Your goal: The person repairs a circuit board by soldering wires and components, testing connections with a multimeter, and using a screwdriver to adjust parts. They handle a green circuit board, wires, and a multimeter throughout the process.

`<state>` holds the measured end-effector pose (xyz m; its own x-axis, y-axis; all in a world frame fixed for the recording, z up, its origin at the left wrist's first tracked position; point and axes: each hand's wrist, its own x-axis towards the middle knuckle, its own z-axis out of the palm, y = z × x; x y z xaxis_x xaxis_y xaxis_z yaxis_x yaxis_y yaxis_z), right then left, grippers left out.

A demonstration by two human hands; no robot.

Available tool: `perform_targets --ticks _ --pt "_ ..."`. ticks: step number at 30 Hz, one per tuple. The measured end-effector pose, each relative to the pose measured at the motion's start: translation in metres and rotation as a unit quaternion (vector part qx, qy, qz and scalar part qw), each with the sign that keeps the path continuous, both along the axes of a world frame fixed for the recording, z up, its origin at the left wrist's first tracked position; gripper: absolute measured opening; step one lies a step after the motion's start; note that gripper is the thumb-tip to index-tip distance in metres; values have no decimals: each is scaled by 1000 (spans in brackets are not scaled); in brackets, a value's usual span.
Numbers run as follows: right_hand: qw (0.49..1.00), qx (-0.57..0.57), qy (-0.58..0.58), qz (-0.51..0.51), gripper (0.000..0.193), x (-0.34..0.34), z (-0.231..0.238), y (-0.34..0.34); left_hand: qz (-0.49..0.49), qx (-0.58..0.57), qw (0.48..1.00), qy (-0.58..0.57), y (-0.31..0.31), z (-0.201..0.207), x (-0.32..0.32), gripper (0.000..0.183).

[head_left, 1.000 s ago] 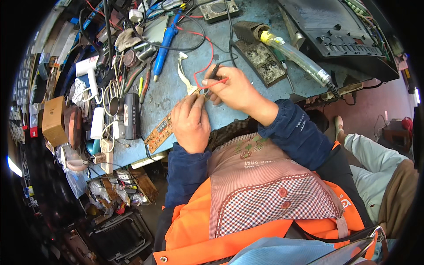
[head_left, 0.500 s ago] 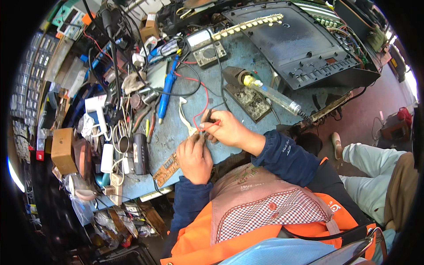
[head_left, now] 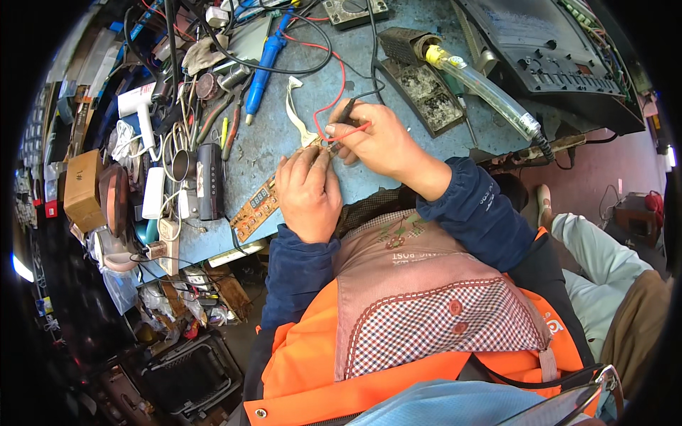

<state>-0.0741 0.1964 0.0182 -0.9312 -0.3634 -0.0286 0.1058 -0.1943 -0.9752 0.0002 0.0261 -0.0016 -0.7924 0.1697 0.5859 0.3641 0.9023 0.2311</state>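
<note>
A narrow brown circuit board (head_left: 254, 215) with a small digit display lies slanted near the bench's front edge. My left hand (head_left: 309, 199) lies over its far end, fingers bent and pressing it, so that part is hidden. My right hand (head_left: 383, 142) is closed in a pinch around two test probes, a black probe (head_left: 346, 111) and a red probe (head_left: 355, 132). Their tips are close to the left fingertips at the board's end; contact cannot be made out. A white ribbon cable (head_left: 293, 106) runs from that end across the bench.
An analog multimeter (head_left: 357, 10) sits at the back. Left of the hands are a blue pen-shaped tool (head_left: 266, 67), pliers (head_left: 233, 124), a black remote control (head_left: 209, 181) and a cardboard box (head_left: 84, 188). Rightward, a soldering iron (head_left: 490, 92) rests by a metal tray (head_left: 433, 103), before a black panel (head_left: 561, 64).
The view has tilted downward, so the bench appears higher in the picture. Both hands stay together at the board's end, and the right one still pinches the probes.
</note>
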Motion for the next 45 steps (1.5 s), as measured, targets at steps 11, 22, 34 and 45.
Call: perform_targets --ticks 11,22,34,45 --pt "1000 5 -3 14 18 -5 -2 0 -2 12 1000 -14 2 3 -2 23" --pt "999 20 -14 27 23 -6 -1 3 4 -29 1000 -10 3 1 1 31" --pt "1000 9 -12 5 18 -3 -4 -1 -4 -24 1000 -1 1 -3 0 32" --pt "999 31 11 9 18 -3 -3 0 12 -32 999 -2 5 0 -2 32"
